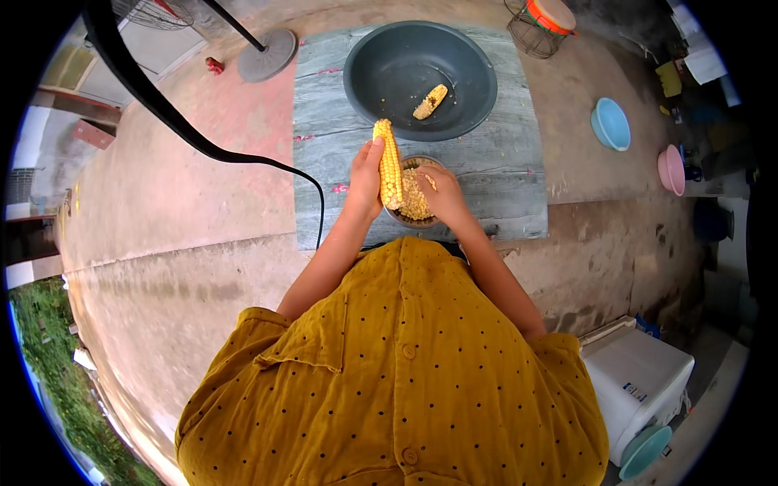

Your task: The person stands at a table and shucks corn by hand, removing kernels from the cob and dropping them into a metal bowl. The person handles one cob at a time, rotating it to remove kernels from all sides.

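My left hand (366,176) grips a yellow corn cob (389,167), held nearly upright in the picture with its kernel rows facing me. Just right of the cob, my right hand (442,193) is over a small round bowl (419,159) with its fingers curled. Loose corn kernels (416,203) fill much of that bowl. A few kernels show between the right thumb and fingers; whether they are held or lie in the bowl is unclear. Beyond both hands, a large dark grey basin (364,73) contains a partly stripped corn cob piece (431,101) and a few stray kernels.
The basin and bowl stand on a low table with a grey wood-grain top (510,152). A black strap or cable (243,157) crosses the left side. A round stand base (267,56) is beyond the table's left corner. Blue (609,124) and pink basins (671,170) lie right.
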### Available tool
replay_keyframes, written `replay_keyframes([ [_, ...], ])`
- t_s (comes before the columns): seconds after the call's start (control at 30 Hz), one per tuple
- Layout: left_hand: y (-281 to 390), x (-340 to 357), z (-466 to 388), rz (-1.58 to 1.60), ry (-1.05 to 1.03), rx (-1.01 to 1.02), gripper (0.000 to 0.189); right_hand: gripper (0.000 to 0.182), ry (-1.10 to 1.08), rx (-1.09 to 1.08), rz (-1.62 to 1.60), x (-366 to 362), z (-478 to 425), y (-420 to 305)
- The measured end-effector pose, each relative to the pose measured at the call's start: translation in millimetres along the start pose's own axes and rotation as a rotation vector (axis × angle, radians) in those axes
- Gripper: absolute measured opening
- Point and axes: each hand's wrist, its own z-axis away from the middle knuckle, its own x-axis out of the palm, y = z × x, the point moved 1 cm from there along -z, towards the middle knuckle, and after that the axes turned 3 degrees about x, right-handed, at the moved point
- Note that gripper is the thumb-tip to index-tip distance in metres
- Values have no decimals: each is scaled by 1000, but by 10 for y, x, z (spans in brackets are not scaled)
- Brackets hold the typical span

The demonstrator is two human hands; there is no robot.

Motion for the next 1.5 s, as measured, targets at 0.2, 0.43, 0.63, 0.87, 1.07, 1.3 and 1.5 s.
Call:
replay_keyframes([
  [0.2,110,133,40,-39,88,108,30,28,-585,633,-546,-514,-273,-1047],
  [0.43,128,46,57,-107,77,96,28,28,-528,381,-428,-439,-239,-1065],
  [0.63,49,98,56,-186,97,123,29,22,-480,341,-282,-445,-187,-1079],
  [0.87,60,113,21,-172,105,174,29,19,-455,459,-504,-369,-167,-894],
  [1.07,153,128,46,-141,111,122,29,21,-509,365,-506,-494,-236,-1057],
  [1.3,154,133,73,-158,114,102,28,21,-543,318,-421,-539,-250,-1122],
  [1.5,66,40,11,-138,152,62,29,18,-389,265,-312,-389,-180,-1071],
])
